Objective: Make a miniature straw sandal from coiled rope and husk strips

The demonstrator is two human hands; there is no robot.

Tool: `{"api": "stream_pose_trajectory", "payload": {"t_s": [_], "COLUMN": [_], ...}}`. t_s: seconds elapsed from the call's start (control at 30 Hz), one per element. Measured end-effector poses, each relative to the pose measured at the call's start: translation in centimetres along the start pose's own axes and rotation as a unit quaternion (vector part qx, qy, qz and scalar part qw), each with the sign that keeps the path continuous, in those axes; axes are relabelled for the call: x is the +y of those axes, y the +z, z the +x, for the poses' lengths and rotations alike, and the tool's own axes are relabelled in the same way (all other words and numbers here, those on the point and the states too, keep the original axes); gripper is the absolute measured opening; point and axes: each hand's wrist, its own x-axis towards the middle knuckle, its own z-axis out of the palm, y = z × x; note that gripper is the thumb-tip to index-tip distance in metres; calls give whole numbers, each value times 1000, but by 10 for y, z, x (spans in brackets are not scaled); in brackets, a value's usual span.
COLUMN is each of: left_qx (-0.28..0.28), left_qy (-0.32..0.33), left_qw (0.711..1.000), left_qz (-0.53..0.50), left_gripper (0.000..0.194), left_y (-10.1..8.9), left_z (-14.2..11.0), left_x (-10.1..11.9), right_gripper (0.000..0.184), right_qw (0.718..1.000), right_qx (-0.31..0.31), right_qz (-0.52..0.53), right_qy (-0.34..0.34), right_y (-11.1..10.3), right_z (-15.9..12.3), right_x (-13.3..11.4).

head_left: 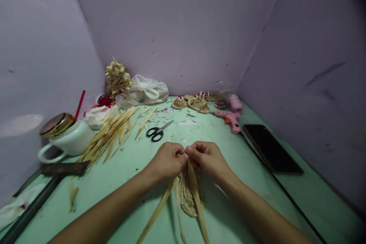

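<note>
Near the front middle of the table, my left hand (172,161) and my right hand (208,159) meet with their fingertips almost touching. Both are closed in a pinch at the upper end of several pale dried leaf strips (195,187), which hang down toward me. A small reddish bit shows between the fingertips, too small to name. Below and behind the strips is a woven straw piece shaped like a slipper sole (186,196); its upper end is hidden by my hands. Black-handled scissors (158,131) lie just beyond my left hand.
Left stand a white mug (73,141) with a gold lid and a bundle of dried leaf strips (114,133). At the back are a plastic bag (148,89) and small woven slippers (197,103). A pink glue gun (230,119), its cord, and a phone (271,148) lie right.
</note>
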Motion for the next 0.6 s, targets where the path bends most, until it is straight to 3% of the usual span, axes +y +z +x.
{"api": "stream_pose_trajectory", "payload": {"t_s": [0.13, 0.2, 0.27, 0.33, 0.4, 0.47, 0.53, 0.6], "left_qx": [31, 26, 25, 40, 57, 62, 58, 54], "left_qy": [148, 195, 174, 121, 80, 70, 76, 84], "left_qw": [984, 975, 981, 991, 995, 995, 995, 995], "left_qz": [94, 104, 78, 34, -7, -19, -11, 5], "left_gripper": [16, 15, 16, 18, 18, 17, 16, 16], "left_y": [-3, -3, -1, 1, 2, 2, 1, 0], "left_z": [-10, -12, -11, -7, -2, 0, 1, 0], "left_x": [3, 0, -4, -9, -13, -14, -13, -13], "right_gripper": [23, 21, 25, 28, 25, 16, 13, 17], "right_qw": [958, 945, 961, 990, 997, 968, 918, 867], "right_qx": [-83, -109, -99, -41, 40, 69, 34, -13], "right_qz": [219, 231, 186, 98, -22, -136, -239, -327], "right_qy": [168, 202, 178, 89, -56, -201, -316, -376], "right_y": [4, 4, 2, -4, -13, -22, -30, -33], "right_z": [-4, -4, -1, 2, 5, 6, 5, 4], "right_x": [-5, -7, -7, -6, -6, -8, -9, -9]}}
